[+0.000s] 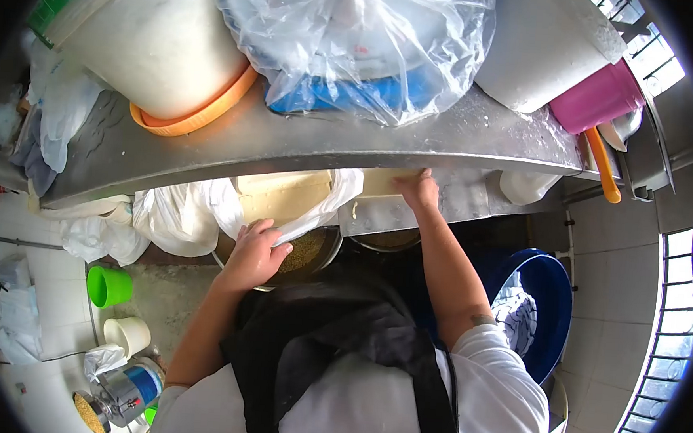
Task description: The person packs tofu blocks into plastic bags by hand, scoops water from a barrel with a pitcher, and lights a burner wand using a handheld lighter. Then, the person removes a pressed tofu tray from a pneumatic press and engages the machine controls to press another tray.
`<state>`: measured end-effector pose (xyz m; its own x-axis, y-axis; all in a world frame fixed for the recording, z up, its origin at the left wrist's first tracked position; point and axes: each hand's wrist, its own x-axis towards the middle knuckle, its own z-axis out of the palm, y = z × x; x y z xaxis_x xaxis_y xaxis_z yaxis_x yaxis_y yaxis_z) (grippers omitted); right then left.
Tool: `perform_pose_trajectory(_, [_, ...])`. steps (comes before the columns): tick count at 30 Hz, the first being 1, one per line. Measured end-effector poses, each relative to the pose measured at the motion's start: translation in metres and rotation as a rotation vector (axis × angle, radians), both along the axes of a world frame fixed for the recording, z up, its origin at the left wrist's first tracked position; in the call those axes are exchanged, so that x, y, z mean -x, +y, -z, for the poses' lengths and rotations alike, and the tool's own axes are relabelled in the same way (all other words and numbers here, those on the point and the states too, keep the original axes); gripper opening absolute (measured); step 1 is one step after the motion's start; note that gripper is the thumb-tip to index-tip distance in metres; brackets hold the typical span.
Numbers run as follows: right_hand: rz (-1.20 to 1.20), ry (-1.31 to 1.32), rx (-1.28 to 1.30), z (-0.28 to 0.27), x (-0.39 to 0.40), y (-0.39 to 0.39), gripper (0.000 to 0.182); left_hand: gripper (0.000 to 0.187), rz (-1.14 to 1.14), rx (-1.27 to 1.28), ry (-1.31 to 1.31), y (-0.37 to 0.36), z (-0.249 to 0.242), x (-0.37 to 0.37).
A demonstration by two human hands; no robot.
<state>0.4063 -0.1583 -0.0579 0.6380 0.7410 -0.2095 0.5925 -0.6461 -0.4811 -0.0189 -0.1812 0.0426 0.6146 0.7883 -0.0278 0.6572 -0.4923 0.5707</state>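
Observation:
Under the steel counter, a white plastic bag lies open around pale yellow blocks. My left hand is at the bag's near edge, its fingers bent against the plastic; whether it pinches the bag is hard to see. Farther right, my right hand rests on another pale block on the lower steel shelf. Its fingertips are partly hidden by the counter edge. A small yellowish scrap lies on the shelf near that block.
Above, the steel counter holds a white bucket, a plastic-wrapped blue item and a pink pot. Pans of grain stand below the shelf. A blue barrel is at right; green and cream buckets sit at left.

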Motion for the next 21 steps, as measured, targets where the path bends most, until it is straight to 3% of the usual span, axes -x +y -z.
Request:
perform_pose_trajectory(2, [0.080, 0.016, 0.018, -0.002, 0.000, 0.006, 0.095, 0.034, -0.034, -0.005, -0.041, -0.005, 0.001, -0.001])
perform_pose_trajectory(4, [0.134, 0.349, -0.054, 0.027, -0.019, 0.012, 0.084, 0.034, -0.070, -0.013, -0.087, -0.008, 0.003, -0.003])
perform_pose_trajectory(5, [0.133, 0.349, -0.057, 0.037, -0.025, 0.014, 0.084, 0.034, -0.066, -0.066, -0.118, -0.009, 0.004, -0.004])
perform_pose_trajectory(7, [0.158, 0.741, -0.056, 0.037, -0.028, 0.017, 0.073, 0.034, -0.063, -0.122, -0.150, -0.011, -0.004, -0.008])
perform_pose_trajectory(9, [0.123, 0.758, -0.194, 0.026, -0.019, 0.008, 0.069, 0.033, -0.068, -0.235, -0.177, -0.015, -0.012, -0.012])
perform_pose_trajectory(13, [0.028, 0.737, -0.488, 0.013, 0.004, -0.002, 0.054, 0.033, -0.056, -0.211, -0.223, -0.018, -0.020, -0.017])
perform_pose_trajectory(15, [0.033, 0.729, -0.538, -0.005, 0.010, -0.009, 0.051, 0.031, -0.056, 0.031, -0.308, -0.019, -0.017, -0.019])
perform_pose_trajectory(17, [0.038, 0.719, -0.583, -0.028, 0.015, -0.017, 0.049, 0.030, -0.049, 0.064, -0.302, -0.021, -0.016, -0.022])
perform_pose_trajectory(19, [-0.116, 0.690, -0.859, -0.052, 0.017, -0.027, 0.052, 0.027, -0.053, 0.136, -0.302, -0.022, -0.009, -0.024])
perform_pose_trajectory(20, [-0.120, 0.686, -0.853, -0.068, 0.020, -0.035, 0.052, 0.027, -0.056, 0.141, -0.307, -0.022, -0.002, -0.026])
perform_pose_trajectory(21, [-0.174, 0.396, -0.802, -0.099, 0.028, -0.045, 0.054, 0.028, -0.037, 0.202, -0.314, -0.020, 0.004, -0.028])
